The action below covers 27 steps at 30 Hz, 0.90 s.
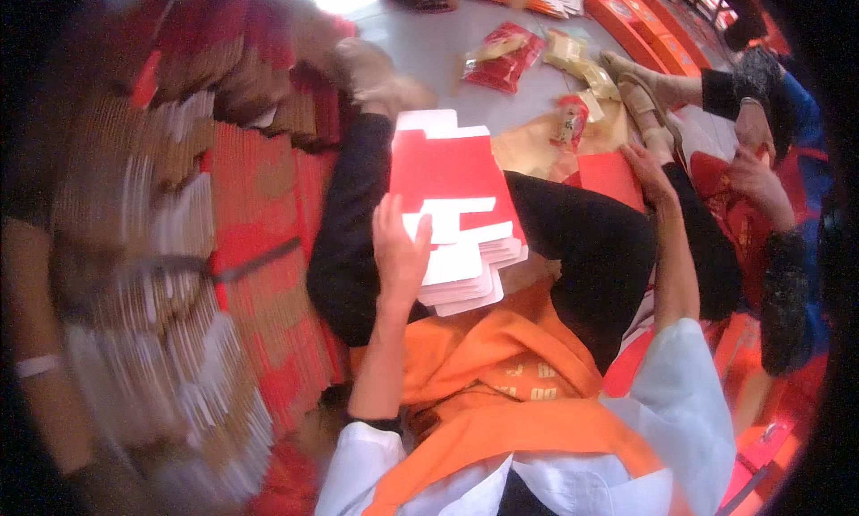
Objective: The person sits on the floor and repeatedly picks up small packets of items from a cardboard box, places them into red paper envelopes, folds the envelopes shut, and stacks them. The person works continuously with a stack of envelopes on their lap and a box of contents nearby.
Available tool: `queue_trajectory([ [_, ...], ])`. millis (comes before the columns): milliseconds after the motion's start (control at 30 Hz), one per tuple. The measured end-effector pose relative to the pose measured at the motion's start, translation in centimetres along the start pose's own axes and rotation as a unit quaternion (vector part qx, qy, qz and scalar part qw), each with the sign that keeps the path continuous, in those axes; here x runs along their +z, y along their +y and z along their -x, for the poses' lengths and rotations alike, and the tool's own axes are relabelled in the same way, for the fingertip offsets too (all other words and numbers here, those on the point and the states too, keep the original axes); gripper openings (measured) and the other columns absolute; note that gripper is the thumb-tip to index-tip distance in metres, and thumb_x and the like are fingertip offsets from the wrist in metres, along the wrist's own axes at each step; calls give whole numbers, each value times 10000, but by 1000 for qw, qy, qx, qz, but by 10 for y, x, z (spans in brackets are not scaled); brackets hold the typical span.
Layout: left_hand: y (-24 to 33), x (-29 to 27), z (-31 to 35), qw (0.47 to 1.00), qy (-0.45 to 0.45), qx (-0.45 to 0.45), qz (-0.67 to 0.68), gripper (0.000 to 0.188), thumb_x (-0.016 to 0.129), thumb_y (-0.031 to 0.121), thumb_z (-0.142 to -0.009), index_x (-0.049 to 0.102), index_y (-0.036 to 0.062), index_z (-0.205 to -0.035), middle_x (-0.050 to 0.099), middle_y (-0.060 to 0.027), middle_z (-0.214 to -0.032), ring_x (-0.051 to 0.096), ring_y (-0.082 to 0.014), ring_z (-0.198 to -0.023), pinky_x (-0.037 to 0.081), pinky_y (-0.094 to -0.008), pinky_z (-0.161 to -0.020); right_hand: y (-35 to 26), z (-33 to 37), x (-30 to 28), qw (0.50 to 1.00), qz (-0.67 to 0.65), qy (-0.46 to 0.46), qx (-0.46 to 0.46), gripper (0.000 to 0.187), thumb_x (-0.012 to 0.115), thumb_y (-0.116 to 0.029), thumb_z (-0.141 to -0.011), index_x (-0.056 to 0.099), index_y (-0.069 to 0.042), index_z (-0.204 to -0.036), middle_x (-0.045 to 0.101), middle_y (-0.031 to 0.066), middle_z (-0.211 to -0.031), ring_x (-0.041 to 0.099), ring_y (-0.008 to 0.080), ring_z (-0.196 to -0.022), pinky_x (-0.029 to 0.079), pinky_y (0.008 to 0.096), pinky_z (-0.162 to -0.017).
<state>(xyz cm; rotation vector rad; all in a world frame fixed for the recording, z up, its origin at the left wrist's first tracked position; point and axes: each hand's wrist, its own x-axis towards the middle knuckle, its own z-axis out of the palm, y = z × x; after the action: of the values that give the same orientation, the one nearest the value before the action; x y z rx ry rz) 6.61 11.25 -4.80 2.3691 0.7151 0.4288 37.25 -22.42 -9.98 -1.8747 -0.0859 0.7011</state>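
A stack of flat red-and-white cartons lies across my lap, with white flaps stepped out at both ends. My left hand rests on its left edge, fingers stretched out and thumb apart. To the right, by my right knee, my right hand has its fingers bent over the edge of a red carton; its thumb is hidden. Beyond that carton lies a small red-and-clear packet on a tan sheet.
Tall rows of bundled flat cartons fill the left side, one bound with a dark strap. Ahead on the floor are a red bag and yellowish packets. Another person's hand and dark sleeve show at the right, near red boxes.
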Motion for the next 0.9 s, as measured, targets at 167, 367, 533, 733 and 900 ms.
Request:
queue_trajectory([
  [167,-1,24,-27,977,-54,-2,-205,800,694,400,-696,349,-70,-1245,486,-180,-1134,445,-298,-1079,381,-429,-865,14,9,-23,941,297,103,-128,284,460,-214,-893,568,-8,-1055,599,62,-970,538,138,-879,421,249,-790],
  [367,0,31,-37,975,-83,-70,-191,855,721,323,-689,268,-72,-1297,446,-232,-1175,429,-348,-1087,356,-453,-904,-100,88,73,954,157,115,-227,278,480,-185,-888,546,-15,-1097,590,90,-1029,532,169,-980,396,278,-871],
  [533,-9,27,-44,976,-39,-97,-188,826,735,249,-654,285,-43,-1283,492,-205,-1078,461,-347,-1032,367,-446,-880,-101,118,208,971,-68,-194,-119,400,500,-233,-889,464,25,-1194,528,110,-1143,477,186,-1097,361,298,-948],
  [733,-11,42,-54,980,-55,-63,-178,711,730,268,-662,387,-36,-1205,478,-210,-1100,447,-354,-1058,362,-447,-907,-51,90,275,885,-416,-166,129,480,433,-167,-922,247,72,-1294,414,202,-1259,472,232,-1125,420,303,-936],
  [900,-11,40,-80,966,-78,-46,-243,535,737,292,-649,514,3,-1040,523,-179,-1055,481,-351,-1024,385,-443,-884,-50,92,283,888,-410,-166,122,398,421,-122,-921,313,61,-1257,447,199,-1237,510,226,-1084,458,285,-896],
])
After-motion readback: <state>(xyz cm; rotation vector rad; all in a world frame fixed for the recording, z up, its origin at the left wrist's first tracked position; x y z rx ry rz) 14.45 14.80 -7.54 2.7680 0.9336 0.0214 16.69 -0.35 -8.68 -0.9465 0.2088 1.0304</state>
